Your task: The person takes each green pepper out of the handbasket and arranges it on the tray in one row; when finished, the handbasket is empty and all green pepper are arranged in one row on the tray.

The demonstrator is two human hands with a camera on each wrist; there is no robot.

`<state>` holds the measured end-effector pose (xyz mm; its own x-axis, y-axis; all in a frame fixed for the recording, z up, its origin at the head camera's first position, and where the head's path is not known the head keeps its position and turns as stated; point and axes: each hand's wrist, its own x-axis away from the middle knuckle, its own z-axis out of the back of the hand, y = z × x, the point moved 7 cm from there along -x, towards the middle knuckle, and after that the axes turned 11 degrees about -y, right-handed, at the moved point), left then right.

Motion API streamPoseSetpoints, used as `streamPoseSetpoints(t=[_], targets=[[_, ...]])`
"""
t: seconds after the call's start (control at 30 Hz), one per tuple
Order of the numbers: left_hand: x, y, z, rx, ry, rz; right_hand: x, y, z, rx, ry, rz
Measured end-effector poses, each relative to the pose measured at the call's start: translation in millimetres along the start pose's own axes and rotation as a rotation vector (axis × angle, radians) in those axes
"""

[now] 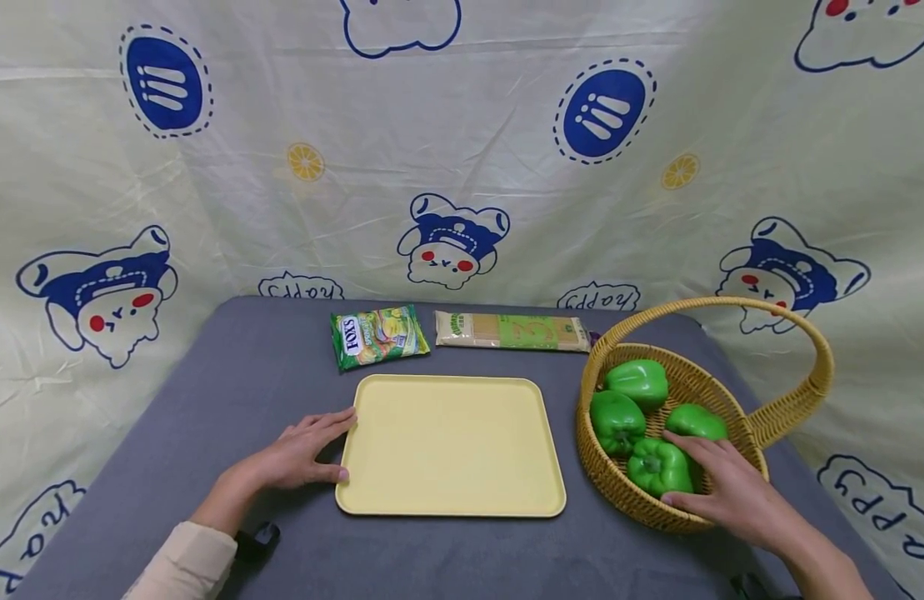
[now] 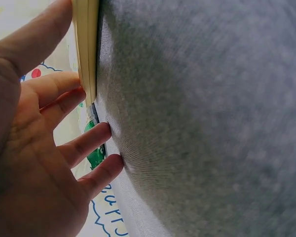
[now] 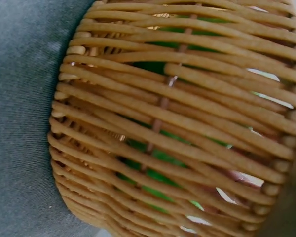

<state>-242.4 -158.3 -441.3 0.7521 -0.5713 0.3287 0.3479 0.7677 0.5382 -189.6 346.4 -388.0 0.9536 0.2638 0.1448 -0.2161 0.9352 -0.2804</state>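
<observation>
My left hand (image 1: 307, 450) lies against the left edge of a pale yellow tray (image 1: 454, 446), thumb and fingertips touching its rim. In the left wrist view, the fingers of the left hand (image 2: 44, 133) are spread, some at the tray's edge (image 2: 86, 49) and others touching the grey cloth. Over the rim of a wicker basket (image 1: 619, 492) reaches my right hand (image 1: 731, 487), thumb and fingers on either side of the front green bell pepper (image 1: 659, 467). Several bell peppers sit in the basket. The right wrist view shows mostly the woven side (image 3: 187, 113), hiding the fingers.
Behind the tray lie a green Fox's candy bag (image 1: 379, 336) and a long pack of noodles (image 1: 510, 331). The basket's tall handle (image 1: 795, 408) arches over its right side. A grey cloth (image 1: 274, 375) covers the table, and a printed curtain (image 1: 462, 108) hangs behind.
</observation>
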Motion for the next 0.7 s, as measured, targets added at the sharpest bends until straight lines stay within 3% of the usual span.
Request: streamPoseSetpoints(t=[0.23,0.5,0.7], targets=[[0.6,0.9,0.9,-0.014,0.001,-0.011,5.6,0,3,-0.008,0.047,-0.018],[0.5,0.6,1.6,-0.014,0.004,-0.021,15.4,3,11,-0.021,0.095,-0.105],[0.5,-0.3,2.9,-0.008,0.000,-0.005,24.8,-5,21,-0.034,0.207,-0.061]])
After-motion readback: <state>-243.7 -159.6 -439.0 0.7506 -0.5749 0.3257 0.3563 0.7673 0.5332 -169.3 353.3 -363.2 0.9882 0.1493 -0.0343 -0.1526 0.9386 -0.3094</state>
